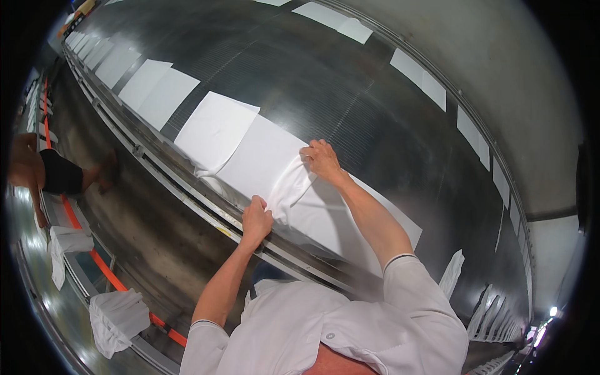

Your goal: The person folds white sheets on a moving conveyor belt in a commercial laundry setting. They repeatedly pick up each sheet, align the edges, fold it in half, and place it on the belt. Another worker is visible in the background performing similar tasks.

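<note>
A bunched white cloth (290, 187) lies gathered in folds across a long dark table, over white flat pieces. My left hand (257, 220) is closed on its near edge, beside the metal rail. Farther out over the table, my right hand (322, 161) is closed on the far edge, fingers curled into the fabric. Between the hands the cloth is rumpled; to the right it spreads smooth under my right forearm. Just left of it is a smooth white piece (265, 150), partly covered by another white cloth (215, 128) whose near corner droops over the table edge.
The dark ribbed table (287, 75) carries rows of white sheets (159, 94) along both sides. A metal rail (162, 165) runs along its near edge. Across the aisle, white cloths (119, 319) hang by an orange strip (109, 269). Another person (59, 172) is at the left.
</note>
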### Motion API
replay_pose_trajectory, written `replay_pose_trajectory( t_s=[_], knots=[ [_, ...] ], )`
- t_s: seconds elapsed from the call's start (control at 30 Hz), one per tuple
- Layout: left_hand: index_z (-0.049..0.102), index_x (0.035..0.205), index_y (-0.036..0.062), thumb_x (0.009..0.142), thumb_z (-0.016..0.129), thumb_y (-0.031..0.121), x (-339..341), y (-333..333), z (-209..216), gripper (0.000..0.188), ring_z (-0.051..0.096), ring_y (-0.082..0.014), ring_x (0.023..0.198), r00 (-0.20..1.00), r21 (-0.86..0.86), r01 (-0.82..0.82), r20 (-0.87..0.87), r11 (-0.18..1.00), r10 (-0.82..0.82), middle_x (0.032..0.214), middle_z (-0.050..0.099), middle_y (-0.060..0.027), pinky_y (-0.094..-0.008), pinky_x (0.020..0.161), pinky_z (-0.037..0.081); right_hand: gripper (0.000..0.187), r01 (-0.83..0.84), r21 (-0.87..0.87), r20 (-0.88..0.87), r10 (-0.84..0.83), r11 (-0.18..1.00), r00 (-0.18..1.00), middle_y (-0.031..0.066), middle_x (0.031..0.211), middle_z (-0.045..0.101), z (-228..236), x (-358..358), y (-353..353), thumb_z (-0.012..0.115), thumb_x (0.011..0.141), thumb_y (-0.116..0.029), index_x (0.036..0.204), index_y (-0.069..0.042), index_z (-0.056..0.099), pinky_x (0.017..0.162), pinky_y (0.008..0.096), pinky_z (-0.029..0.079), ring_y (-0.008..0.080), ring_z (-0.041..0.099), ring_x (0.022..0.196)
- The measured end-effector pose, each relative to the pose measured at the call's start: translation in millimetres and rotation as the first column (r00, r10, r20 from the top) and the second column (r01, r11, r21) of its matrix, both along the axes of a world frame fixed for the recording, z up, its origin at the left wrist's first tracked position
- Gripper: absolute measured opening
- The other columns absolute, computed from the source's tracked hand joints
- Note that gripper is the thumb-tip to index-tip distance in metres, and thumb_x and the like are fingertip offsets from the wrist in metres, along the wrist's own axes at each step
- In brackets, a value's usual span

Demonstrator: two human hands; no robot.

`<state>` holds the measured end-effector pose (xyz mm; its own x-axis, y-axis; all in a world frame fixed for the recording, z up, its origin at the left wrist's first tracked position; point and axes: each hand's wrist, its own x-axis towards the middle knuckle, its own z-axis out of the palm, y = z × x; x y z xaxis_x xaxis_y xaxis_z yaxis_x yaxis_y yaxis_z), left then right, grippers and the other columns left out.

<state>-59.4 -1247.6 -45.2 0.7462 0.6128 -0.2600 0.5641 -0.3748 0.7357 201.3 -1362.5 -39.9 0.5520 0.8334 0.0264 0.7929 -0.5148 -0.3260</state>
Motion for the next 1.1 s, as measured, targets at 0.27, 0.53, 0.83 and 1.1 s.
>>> replay_pose_trajectory(
  t_s=[0.27, 0.53, 0.83, 1.1],
  knots=[
    [0.070, 0.109, -0.0001, 0.086, 0.069, 0.012, -20.4, -71.5, 32.6, 0.026, 0.069, -0.0433, 0.080, 0.977, 0.048, 0.210, -0.033, 0.977, -0.208, 0.084, 0.071, -0.0218, -0.0514, 0.076, 0.054, 0.013, -0.083, 0.232, 0.044, 0.075, 0.969, 0.996, 0.0052, 0.107, 0.066, 0.7, -0.9, -99.4, 0.067, 0.083, 0.000, 0.091, -0.010, 0.069, 0.090, 0.0412, 0.044, 0.0291, 0.058, 0.107],
    [0.066, 0.091, 0.0042, 0.089, 0.069, 0.016, -21.5, -146.6, 13.9, 0.012, 0.067, -0.0406, 0.088, 0.985, 0.277, 0.165, -0.085, 0.947, -0.147, 0.092, 0.068, -0.0165, -0.0522, 0.076, 0.053, 0.016, 0.348, 0.398, -0.125, -0.326, 0.849, 0.937, 0.0104, 0.102, 0.067, -18.0, -14.7, -155.9, 0.061, 0.085, 0.000, 0.095, -0.006, 0.072, 0.090, 0.0429, 0.046, 0.0329, 0.059, 0.101],
    [0.057, 0.100, 0.0033, 0.085, 0.069, 0.010, -19.8, -175.5, 11.8, 0.020, 0.061, -0.0398, 0.096, 0.997, 0.413, 0.063, 0.006, 0.908, -0.072, 0.101, 0.060, -0.0164, -0.0512, 0.077, 0.050, 0.016, 0.467, 0.049, -0.230, -0.445, 0.883, 0.866, 0.0197, 0.087, 0.073, -14.2, -3.0, -124.3, 0.070, 0.079, -0.018, 0.081, -0.003, 0.068, 0.079, 0.0503, 0.054, 0.0421, 0.070, 0.089],
    [0.059, 0.118, -0.0023, 0.092, 0.064, 0.010, -28.1, -171.0, 12.7, 0.030, 0.067, -0.0495, 0.089, 0.992, 0.081, -0.066, 0.108, 0.994, 0.057, 0.092, 0.070, -0.0274, -0.0530, 0.079, 0.052, 0.013, 0.513, 0.044, -0.401, -0.455, 0.857, 0.795, 0.0204, 0.090, 0.074, -11.8, 6.0, -124.7, 0.067, 0.083, -0.013, 0.085, -0.001, 0.071, 0.082, 0.0482, 0.056, 0.0408, 0.072, 0.094]
  ],
)
